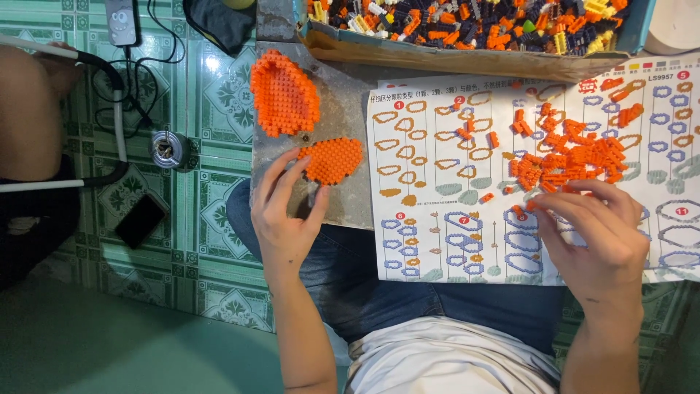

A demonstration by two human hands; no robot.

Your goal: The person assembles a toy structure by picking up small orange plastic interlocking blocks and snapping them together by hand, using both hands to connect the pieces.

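My left hand (286, 211) rests on a grey board (350, 109), fingertips touching the near edge of a small flat orange brick assembly (333, 160). A larger orange brick assembly (283, 93) lies beyond it at the board's left edge. My right hand (598, 233) hovers over a printed instruction sheet (452, 226), fingers curled, pinching at a small orange brick at the near edge of a loose pile of orange bricks (572, 149). Whether the brick is lifted I cannot tell.
A cardboard box (437, 55) full of mixed orange, black, yellow and white bricks stands at the far edge. On the green tiled floor to the left lie a dark phone (141, 219), cables and a round metal item (168, 149). Another person's leg (29, 109) is at far left.
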